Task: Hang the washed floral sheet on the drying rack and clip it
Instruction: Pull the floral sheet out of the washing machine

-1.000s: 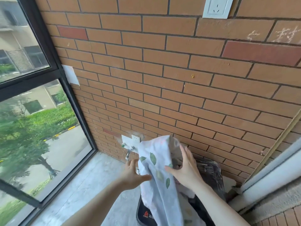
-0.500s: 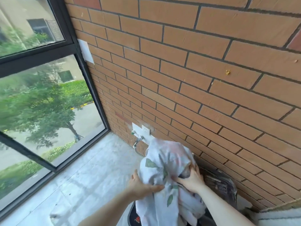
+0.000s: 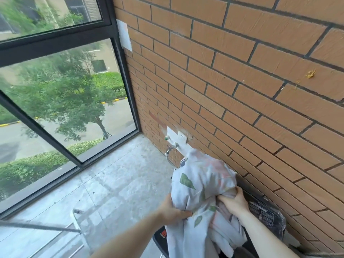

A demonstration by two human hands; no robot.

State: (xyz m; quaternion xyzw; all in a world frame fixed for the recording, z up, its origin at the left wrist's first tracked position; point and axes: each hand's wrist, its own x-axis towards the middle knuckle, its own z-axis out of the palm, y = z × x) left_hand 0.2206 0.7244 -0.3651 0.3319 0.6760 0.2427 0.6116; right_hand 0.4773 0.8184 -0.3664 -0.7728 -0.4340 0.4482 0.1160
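Brick wall point(image 3: 242, 71) on my right, black-framed window point(image 3: 55, 43) on the left, grey concrete floor point(image 3: 115, 183) below. Head view only. Floral sheet point(image 3: 201, 185) bunched up low against the wall, its tail hanging down over a dark appliance point(image 3: 264, 211). My left hand point(image 3: 172, 209) has fingers curled into the cloth at the bundle's lower left; my right hand point(image 3: 234, 202) grips a gathered fold on the lower right. Metal drying rack point(image 3: 76, 228) at lower left, well apart from the sheet. Tap point(image 3: 172, 147) and socket point(image 3: 182, 137) on the wall just beyond the bundle.
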